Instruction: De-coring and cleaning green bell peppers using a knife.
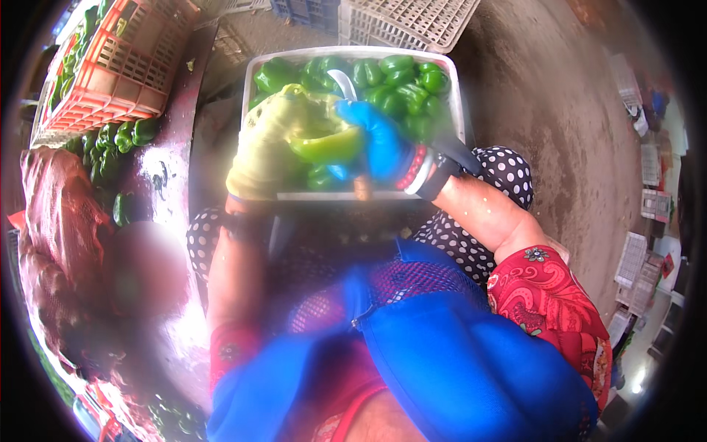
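My left hand [259, 146], in a yellow glove, is over the left side of a white crate [461, 110] filled with green bell peppers [395, 96]. Its fingers curl around a pale yellow-green pepper [326, 146], whose outline is partly blurred by glare. In a blue glove, my right hand [381, 138] grips a small knife with a curved blade [343, 84]. The blade points up and away from me, and the brown handle end [362, 188] shows below the fist. My right fingers meet the pale pepper's right end.
An orange plastic crate [127, 72] of peppers stands at upper left, with loose peppers [124, 137] beside it. Reddish mesh sacking [63, 199] lies nearer on that side. Grey slatted crates [409, 25] and a blue crate [309, 14] are beyond the white crate.
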Motion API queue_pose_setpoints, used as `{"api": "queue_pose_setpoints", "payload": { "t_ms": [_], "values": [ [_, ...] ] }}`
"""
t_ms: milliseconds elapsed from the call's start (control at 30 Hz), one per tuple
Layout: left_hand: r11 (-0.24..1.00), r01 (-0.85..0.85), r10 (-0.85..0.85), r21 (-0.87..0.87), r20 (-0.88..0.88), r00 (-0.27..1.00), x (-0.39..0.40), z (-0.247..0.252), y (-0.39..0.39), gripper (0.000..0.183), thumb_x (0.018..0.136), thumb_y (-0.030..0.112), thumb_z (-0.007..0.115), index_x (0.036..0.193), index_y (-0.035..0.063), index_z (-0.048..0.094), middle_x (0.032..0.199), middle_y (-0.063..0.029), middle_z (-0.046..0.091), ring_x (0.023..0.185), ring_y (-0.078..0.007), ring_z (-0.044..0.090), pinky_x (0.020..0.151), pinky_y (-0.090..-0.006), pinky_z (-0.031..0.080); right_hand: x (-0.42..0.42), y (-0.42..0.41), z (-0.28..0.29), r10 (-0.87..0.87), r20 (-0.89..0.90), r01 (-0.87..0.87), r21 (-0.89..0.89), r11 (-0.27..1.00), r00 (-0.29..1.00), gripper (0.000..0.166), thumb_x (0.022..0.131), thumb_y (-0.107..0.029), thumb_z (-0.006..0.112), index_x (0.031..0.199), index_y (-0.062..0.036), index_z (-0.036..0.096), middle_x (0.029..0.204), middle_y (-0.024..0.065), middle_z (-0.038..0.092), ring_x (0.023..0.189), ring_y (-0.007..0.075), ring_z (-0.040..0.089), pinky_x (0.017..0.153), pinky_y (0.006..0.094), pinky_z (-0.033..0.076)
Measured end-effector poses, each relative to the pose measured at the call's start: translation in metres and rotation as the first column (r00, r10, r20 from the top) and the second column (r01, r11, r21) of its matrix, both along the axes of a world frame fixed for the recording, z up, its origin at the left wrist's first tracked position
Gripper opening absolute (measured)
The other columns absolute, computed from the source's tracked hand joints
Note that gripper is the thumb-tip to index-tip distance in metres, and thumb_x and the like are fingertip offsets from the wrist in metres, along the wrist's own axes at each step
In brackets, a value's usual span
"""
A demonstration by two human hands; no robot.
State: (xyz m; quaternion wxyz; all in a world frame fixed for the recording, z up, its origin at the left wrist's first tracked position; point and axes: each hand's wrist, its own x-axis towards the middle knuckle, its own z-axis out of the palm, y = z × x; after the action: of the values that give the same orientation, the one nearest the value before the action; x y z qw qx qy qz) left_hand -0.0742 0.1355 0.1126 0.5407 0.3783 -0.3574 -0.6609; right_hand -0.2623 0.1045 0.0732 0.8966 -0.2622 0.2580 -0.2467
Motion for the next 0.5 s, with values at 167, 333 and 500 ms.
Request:
{"api": "queue_pose_setpoints", "payload": {
  "t_ms": [167,333,500],
  "values": [
    [0.996,0.006,-0.003,0.093,-0.024,1.000,0.002,0.007,-0.003,0.033,0.093,0.036,0.066,0.099,0.0040,0.065,0.086,-0.0025,0.065,0.083,-0.0117,0.061,0.074,-0.0269,0.049,-0.008,-0.018,0.002,0.100,-0.062,-0.111,-0.214,0.970,0.993,0.054,0.095,-0.040,0.054,0.138,-0.0074,0.047,0.105,0.0079,0.066,0.072,0.0148,0.063,0.054,0.0271,0.052],
    [0.899,-0.202,0.384,-0.388,0.479,0.790,0.000,-0.014,0.012,0.030,0.097,0.032,0.061,0.105,0.0040,0.066,0.086,-0.0036,0.065,0.079,-0.0130,0.060,0.073,-0.0267,0.048,-0.007,-0.020,0.013,0.040,-0.159,-0.102,-0.400,0.911,0.987,0.056,0.095,-0.036,0.053,0.141,-0.0045,0.046,0.122,0.0099,0.061,0.095,0.0151,0.064,0.072,0.0285,0.054],
    [0.956,-0.110,0.084,0.272,0.106,0.991,0.012,0.012,0.026,0.034,0.099,0.039,0.055,0.100,0.0066,0.064,0.072,-0.0014,0.059,0.062,-0.0133,0.055,0.057,-0.0284,0.047,-0.007,-0.025,0.021,-0.036,-0.283,-0.228,-0.837,0.497,0.958,0.054,0.089,-0.015,0.062,0.140,-0.0045,0.048,0.132,0.0080,0.057,0.120,0.0174,0.054,0.101,0.0305,0.045]
  ]
}}
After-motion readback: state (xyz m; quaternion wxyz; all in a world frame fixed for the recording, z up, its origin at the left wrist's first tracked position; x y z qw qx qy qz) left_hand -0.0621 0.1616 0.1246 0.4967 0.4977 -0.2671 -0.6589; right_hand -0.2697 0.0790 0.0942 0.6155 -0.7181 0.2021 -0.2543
